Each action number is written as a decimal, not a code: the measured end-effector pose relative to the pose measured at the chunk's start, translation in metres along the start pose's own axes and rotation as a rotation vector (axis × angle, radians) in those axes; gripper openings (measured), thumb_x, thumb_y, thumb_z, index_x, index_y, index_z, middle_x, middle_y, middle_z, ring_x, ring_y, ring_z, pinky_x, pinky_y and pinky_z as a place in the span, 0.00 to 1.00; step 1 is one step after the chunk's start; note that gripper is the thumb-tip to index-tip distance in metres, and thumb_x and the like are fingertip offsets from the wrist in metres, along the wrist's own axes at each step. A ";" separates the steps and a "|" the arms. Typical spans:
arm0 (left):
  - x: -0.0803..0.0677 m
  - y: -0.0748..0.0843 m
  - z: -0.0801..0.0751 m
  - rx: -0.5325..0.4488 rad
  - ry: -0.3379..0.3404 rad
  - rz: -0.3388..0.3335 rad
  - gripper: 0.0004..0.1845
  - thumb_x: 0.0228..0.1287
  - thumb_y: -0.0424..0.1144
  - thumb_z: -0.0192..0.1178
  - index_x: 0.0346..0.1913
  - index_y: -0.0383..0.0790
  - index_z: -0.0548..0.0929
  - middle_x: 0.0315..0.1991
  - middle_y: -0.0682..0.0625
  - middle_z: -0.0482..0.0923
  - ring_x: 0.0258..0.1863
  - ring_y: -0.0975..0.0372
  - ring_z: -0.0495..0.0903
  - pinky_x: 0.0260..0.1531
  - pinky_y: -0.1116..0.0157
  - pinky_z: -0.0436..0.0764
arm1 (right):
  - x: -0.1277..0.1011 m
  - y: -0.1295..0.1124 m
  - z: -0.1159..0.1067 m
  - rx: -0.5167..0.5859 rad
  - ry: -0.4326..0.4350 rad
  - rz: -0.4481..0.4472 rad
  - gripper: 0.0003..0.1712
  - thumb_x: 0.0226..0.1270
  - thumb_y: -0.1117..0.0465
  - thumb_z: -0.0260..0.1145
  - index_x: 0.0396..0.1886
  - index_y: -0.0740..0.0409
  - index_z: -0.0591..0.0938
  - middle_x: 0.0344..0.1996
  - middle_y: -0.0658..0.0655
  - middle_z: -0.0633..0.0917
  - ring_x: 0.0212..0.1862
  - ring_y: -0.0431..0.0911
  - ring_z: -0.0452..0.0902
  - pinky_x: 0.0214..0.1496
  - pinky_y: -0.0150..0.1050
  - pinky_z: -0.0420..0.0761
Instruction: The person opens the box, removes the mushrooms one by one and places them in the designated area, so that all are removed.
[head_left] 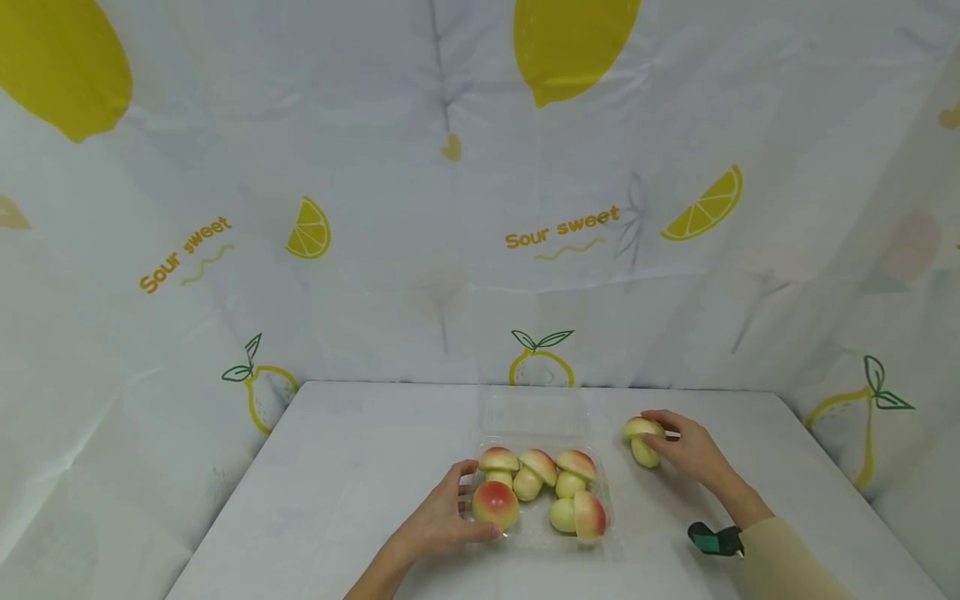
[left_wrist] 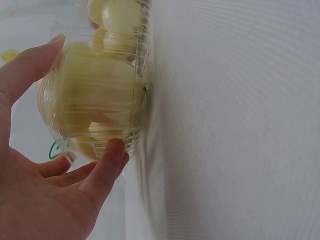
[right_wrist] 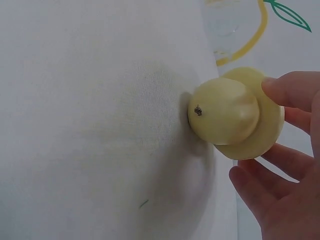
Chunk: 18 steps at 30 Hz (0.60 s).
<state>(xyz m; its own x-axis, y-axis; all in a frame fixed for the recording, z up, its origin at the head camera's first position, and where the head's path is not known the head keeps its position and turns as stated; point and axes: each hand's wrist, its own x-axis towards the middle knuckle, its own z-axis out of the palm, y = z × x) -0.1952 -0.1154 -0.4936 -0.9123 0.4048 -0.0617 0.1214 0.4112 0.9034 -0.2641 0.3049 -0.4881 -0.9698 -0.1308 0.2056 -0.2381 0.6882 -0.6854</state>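
A clear plastic clamshell box (head_left: 536, 537) lies open on the table with several toy mushrooms (head_left: 535, 468) in it, pale yellow with red-blushed caps. My left hand (head_left: 442, 517) holds the box by its left side, thumb at the near corner and fingers along the far part. In the left wrist view, the thumb and fingers (left_wrist: 107, 160) span the box's clear wall (left_wrist: 100, 100). To the right of the box, my right hand (head_left: 688, 450) pinches another toy mushroom (head_left: 643, 437) by its cap. Its rounded stem end (right_wrist: 220, 112) is at the tabletop in the right wrist view.
The box's clear lid (head_left: 534, 412) lies folded back toward the rear edge. The white table (head_left: 352, 467) meets a lemon-print curtain (head_left: 390, 317) at the back and sides. A dark and green band (head_left: 712, 540) is by the right wrist.
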 end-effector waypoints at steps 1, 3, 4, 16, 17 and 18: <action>0.000 0.000 0.000 0.001 0.000 0.001 0.53 0.51 0.49 0.79 0.74 0.36 0.59 0.70 0.35 0.66 0.61 0.43 0.76 0.59 0.44 0.77 | 0.000 0.000 0.000 -0.001 0.001 -0.006 0.28 0.72 0.57 0.68 0.63 0.72 0.76 0.59 0.73 0.79 0.59 0.66 0.77 0.55 0.56 0.82; 0.000 0.000 0.000 0.003 -0.001 0.002 0.53 0.51 0.49 0.79 0.74 0.36 0.59 0.70 0.35 0.66 0.61 0.43 0.76 0.59 0.44 0.77 | -0.001 0.000 0.000 -0.007 0.006 -0.010 0.28 0.72 0.57 0.69 0.63 0.72 0.77 0.59 0.73 0.79 0.60 0.68 0.76 0.56 0.57 0.81; 0.000 0.000 0.000 0.004 -0.002 0.003 0.53 0.51 0.49 0.79 0.74 0.36 0.59 0.70 0.35 0.66 0.61 0.43 0.76 0.59 0.44 0.77 | -0.001 0.001 -0.001 -0.011 0.008 -0.013 0.28 0.72 0.57 0.69 0.63 0.71 0.77 0.60 0.74 0.79 0.60 0.68 0.75 0.57 0.57 0.81; 0.000 -0.001 0.000 0.001 0.000 -0.001 0.52 0.51 0.47 0.79 0.74 0.36 0.59 0.70 0.34 0.66 0.61 0.43 0.76 0.59 0.44 0.77 | -0.004 -0.003 0.000 -0.023 0.019 -0.021 0.26 0.71 0.58 0.69 0.61 0.70 0.79 0.59 0.74 0.78 0.60 0.70 0.74 0.59 0.61 0.79; 0.000 -0.001 0.000 0.000 0.000 -0.001 0.52 0.51 0.47 0.79 0.74 0.36 0.59 0.70 0.34 0.66 0.62 0.43 0.76 0.59 0.44 0.77 | -0.005 -0.004 0.000 -0.027 0.020 -0.023 0.26 0.71 0.57 0.69 0.61 0.70 0.79 0.59 0.74 0.78 0.60 0.70 0.74 0.59 0.61 0.79; 0.000 0.000 0.000 -0.001 -0.001 -0.001 0.52 0.52 0.47 0.79 0.74 0.36 0.59 0.70 0.34 0.66 0.62 0.43 0.76 0.59 0.44 0.77 | -0.005 -0.005 0.000 -0.031 0.022 -0.024 0.26 0.71 0.57 0.69 0.61 0.70 0.79 0.59 0.74 0.78 0.60 0.70 0.75 0.59 0.61 0.78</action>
<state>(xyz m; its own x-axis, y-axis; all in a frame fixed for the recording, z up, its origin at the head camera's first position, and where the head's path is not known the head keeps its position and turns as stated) -0.1950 -0.1156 -0.4937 -0.9122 0.4049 -0.0633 0.1198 0.4112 0.9037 -0.2583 0.3023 -0.4860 -0.9624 -0.1325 0.2373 -0.2596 0.7067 -0.6582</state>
